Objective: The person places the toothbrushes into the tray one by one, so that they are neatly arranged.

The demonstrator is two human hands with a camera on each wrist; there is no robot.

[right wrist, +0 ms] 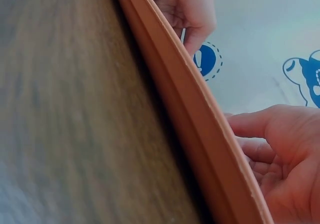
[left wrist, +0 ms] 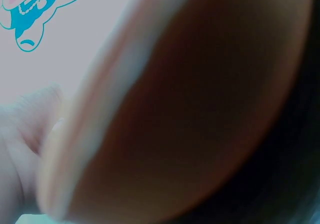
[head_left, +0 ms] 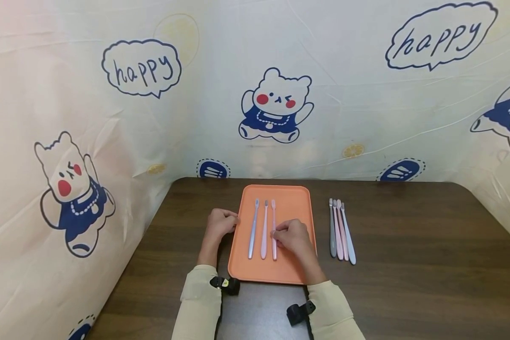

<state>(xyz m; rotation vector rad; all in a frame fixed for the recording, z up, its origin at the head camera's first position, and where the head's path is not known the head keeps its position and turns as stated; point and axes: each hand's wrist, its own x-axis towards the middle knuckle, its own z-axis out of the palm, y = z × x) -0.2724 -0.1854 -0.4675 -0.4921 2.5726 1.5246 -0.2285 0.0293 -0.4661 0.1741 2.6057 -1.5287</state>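
An orange tray (head_left: 296,203) lies before me with three toothbrushes in a row on it: a blue toothbrush (head_left: 253,231), a pink toothbrush (head_left: 264,231) and a slimmer pink toothbrush (head_left: 274,215) at the right of the row. My left hand (head_left: 220,223) holds the tray's left rim with bent fingers; the tray's underside fills much of the left wrist view. My right hand (head_left: 295,238) is over the tray, thumb and fingertips pinching the slimmer pink toothbrush at mid-handle. In the right wrist view the tray wall hides that toothbrush and the fingertips.
Several more toothbrushes (head_left: 340,231), grey, pink and blue, lie side by side on the dark wooden table (head_left: 416,245) right of the tray. A printed cloth (head_left: 348,104) with cartoon bears hangs behind the table and along its sides.
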